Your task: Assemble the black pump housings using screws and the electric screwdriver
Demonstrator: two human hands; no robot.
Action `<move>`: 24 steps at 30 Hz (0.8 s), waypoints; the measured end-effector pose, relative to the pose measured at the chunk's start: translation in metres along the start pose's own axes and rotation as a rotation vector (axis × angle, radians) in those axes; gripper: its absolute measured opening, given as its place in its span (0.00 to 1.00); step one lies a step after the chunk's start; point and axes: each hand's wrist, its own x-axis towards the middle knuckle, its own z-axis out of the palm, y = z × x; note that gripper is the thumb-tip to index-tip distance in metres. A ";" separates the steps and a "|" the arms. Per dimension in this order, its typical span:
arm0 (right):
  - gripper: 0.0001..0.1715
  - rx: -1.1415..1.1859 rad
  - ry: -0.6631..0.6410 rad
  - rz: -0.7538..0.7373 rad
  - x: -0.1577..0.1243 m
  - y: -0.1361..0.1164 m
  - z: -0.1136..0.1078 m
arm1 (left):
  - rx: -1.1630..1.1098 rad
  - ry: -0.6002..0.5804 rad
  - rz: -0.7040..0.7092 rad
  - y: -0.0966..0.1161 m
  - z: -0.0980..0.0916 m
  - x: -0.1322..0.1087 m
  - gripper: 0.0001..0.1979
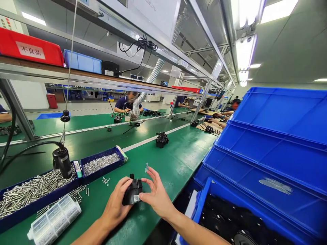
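Note:
My left hand (116, 204) is closed around a small black plastic part (132, 192) resting on the green bench mat (178, 160). My right hand (156, 194) touches the part's right side with its thumb, its fingers spread and raised. A tiny clear piece (146, 167) lies on the mat just beyond my right fingertips. A black electric screwdriver (62, 161) hangs on a cord at the left, above the screw trays.
Blue trays of long screws (28, 192) and small nuts (100, 163) sit at the left, with a clear packet (55, 217) in front. Stacked blue bins (270, 149) stand at the right, the lowest holding black parts. Another black part (161, 139) lies farther up the mat. Other people work across the line.

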 end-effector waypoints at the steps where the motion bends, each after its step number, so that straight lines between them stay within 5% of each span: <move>1: 0.60 0.001 -0.005 -0.005 0.000 -0.001 0.001 | 0.002 0.000 0.002 0.001 -0.001 0.001 0.32; 24: 0.54 0.011 0.068 -0.007 -0.002 0.002 0.006 | 0.026 -0.023 -0.007 0.002 -0.004 0.000 0.31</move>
